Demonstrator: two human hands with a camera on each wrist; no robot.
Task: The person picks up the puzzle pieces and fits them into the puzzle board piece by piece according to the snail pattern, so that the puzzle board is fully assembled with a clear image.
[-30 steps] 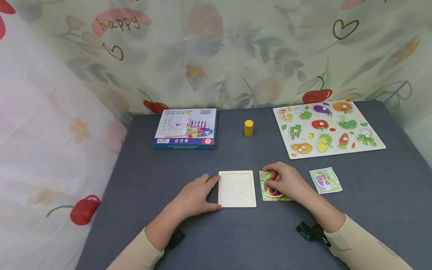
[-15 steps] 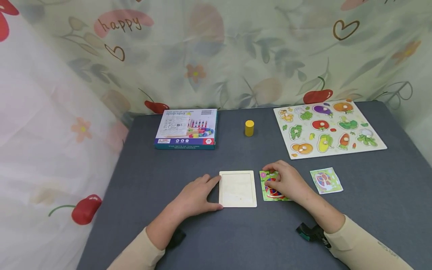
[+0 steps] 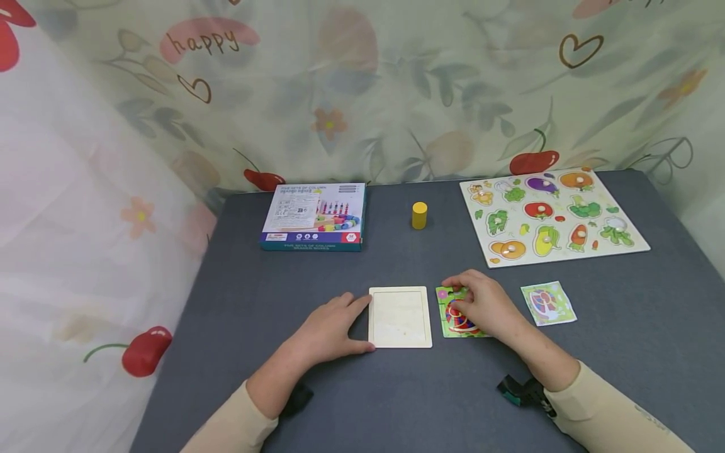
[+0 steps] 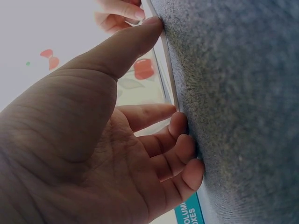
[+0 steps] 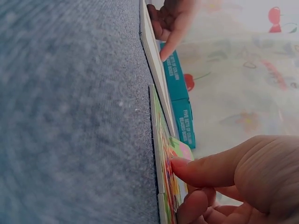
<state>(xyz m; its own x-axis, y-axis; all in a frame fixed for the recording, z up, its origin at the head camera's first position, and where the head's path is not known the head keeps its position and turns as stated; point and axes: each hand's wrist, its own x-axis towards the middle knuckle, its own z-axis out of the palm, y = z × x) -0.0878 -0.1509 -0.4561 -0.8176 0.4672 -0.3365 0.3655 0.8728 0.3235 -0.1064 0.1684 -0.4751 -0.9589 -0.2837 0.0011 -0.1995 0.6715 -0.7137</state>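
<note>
Got a pale wooden square tray with a low raised rim [image 3: 400,318] lying flat on a dark grey cloth-covered desk [image 3: 396,402]. Seeing a bare left hand [image 3: 331,330] at the tray's left side: grip spread pretty wide, thumb at the near corner, index finger up at the far one, just touching the edge and not wrapped around anything.

Also got a thin square jigsaw in green, red and blue [image 3: 460,325], flat on the desk just right of the tray, narrow gap in between. Right over that, a bare right hand [image 3: 484,302], thumb down at the picture, fingers bent near the far edge. Honestly can't tell the size of the gap in that grip, or make out any real pinch on a piece.

Further right of the tray, past the jigsaw, a small square card with a pale green and purple picture [image 3: 548,303]. Beyond the tray and off left, a flat white box with a teal side [image 3: 313,214]. Beyond the tray and slightly right, an upright bright yellow cylinder [image 3: 419,215]. Beyond and well right of the tray, a big white board of colourful vegetable pieces [image 3: 513,211].
</note>
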